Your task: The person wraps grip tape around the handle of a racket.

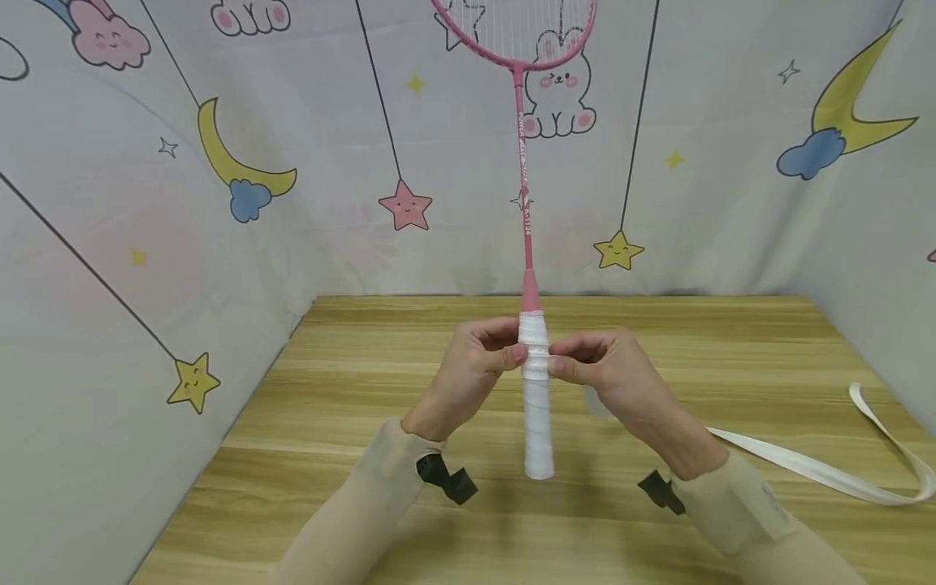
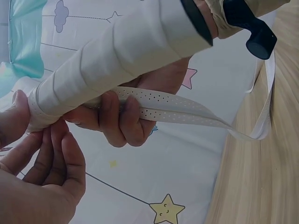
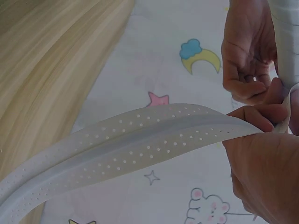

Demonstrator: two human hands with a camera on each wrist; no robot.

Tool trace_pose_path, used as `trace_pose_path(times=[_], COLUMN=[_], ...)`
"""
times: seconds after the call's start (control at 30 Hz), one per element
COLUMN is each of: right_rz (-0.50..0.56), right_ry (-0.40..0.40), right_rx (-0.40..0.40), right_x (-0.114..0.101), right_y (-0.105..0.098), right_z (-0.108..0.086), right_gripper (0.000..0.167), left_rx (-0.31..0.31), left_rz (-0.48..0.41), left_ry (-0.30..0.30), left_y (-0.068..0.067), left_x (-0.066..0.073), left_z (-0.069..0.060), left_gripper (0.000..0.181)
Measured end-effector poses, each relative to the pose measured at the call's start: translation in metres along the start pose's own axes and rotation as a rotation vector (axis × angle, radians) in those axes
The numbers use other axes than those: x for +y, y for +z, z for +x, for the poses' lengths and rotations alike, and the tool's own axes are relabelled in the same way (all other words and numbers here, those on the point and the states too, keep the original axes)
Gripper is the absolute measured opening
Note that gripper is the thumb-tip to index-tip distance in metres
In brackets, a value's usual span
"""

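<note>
A pink badminton racket (image 1: 530, 288) stands upright in the head view, its head cut off at the top edge. Its white handle (image 1: 538, 431) points down, with overlapping turns of wrap (image 2: 112, 51). My left hand (image 1: 468, 366) holds the upper handle between thumb and fingers. On the other side, my right hand (image 1: 621, 374) pinches a white perforated grip tape (image 3: 140, 140) close against the handle. From the right fingers the tape runs off in a long loose strip. The handle hides part of the right hand in the left wrist view.
The wooden table (image 1: 351, 382) lies beneath both hands. Loose tape curls at its right side. A white curtain (image 1: 329, 244) with printed stars, moons and rabbits hangs behind and at both sides. Each sleeve carries a small black wrist camera (image 1: 446, 479).
</note>
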State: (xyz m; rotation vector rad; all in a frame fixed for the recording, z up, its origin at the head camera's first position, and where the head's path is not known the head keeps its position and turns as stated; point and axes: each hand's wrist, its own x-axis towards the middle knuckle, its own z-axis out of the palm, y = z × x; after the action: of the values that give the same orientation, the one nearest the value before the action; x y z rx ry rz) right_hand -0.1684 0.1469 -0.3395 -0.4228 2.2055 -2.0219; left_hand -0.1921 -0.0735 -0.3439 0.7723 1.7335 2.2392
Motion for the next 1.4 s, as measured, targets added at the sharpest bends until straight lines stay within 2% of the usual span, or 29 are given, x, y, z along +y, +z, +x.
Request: trace_pose_path(times=[0.17, 0.33, 0.47, 0.6, 0.97, 1.07, 1.2, 1.3, 1.4], right_rz=[0.037, 0.086, 0.144, 0.193, 0.289, 0.276, 0.230, 0.177, 0.099], right_ry=[-0.025, -0.004, 0.008, -0.018, -0.077, -0.106, -0.156, -0.183, -0.182], right_rx=[-0.019, -0.046, -0.114, -0.185, -0.329, -0.311, -0.240, -0.191, -0.119], right_x=[0.0005, -0.0008, 0.0004, 0.0034, 0.0078, 0.0067, 0.0033, 0.0009, -0.0001], right_y=[-0.0023, -0.0027, -0.0029, -0.0029, -0.0028, -0.0029, -0.0018, -0.0006, -0.0002], right_z=[-0.0006, 0.0004, 0.0016, 0.0025, 0.0047, 0.0027, 0.0012, 0.0007, -0.0005], right_gripper=[0.007, 0.006, 0.008, 0.010, 0.017, 0.018, 0.019, 0.022, 0.020], left_rx=[-0.010, -0.026, -0.071, -0.105, -0.138, -0.148, -0.166, -0.163, -0.132], left_rz=[-0.015, -0.038, -0.041, -0.043, -0.098, -0.080, -0.016, 0.027, 0.068], left_ry=[0.007, 0.021, 0.028, 0.008, -0.017, -0.017, 0.007, 0.030, 0.031], left_y=[0.0018, 0.0006, -0.0006, -0.0007, -0.0012, -0.0014, -0.0024, -0.0035, -0.0037], left_x=[-0.0012, -0.0028, -0.0027, -0.0021, -0.0036, -0.0026, -0.0001, 0.0021, 0.0038], left_z=[0.0010, 0.0023, 0.0030, 0.0032, 0.0020, 0.0020, 0.0024, 0.0018, 0.0010], left_gripper=[0.116, 0.112, 0.115, 0.117, 0.108, 0.111, 0.109, 0.100, 0.081])
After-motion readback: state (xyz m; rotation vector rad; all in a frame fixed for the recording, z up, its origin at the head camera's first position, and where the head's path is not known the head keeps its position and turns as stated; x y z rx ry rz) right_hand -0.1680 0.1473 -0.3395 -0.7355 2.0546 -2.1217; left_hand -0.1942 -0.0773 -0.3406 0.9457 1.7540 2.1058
